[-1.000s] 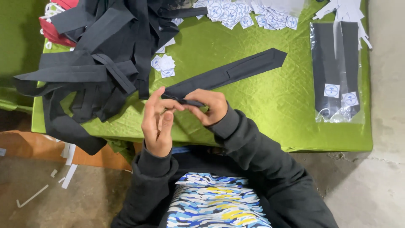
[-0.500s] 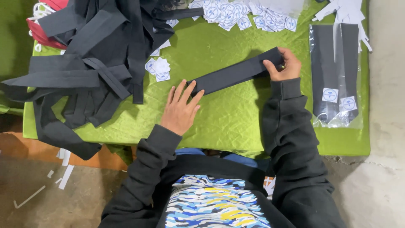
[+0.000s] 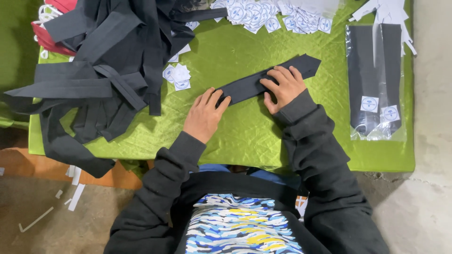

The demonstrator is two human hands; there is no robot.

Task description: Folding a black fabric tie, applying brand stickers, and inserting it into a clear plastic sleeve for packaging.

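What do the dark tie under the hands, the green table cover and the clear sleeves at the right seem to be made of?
Dark tie: matte woven cloth, probably; no sheen.
Green table cover: satin-like fabric, glossy and creased.
Clear sleeves: thin plastic film, with glare and crinkles.

A black tie [image 3: 268, 81] is seen on a bright green worktop [image 3: 245, 136]; white round labels [image 3: 263, 16] are printed in blue, and red cloth [image 3: 63, 5] shows at the far left corner.
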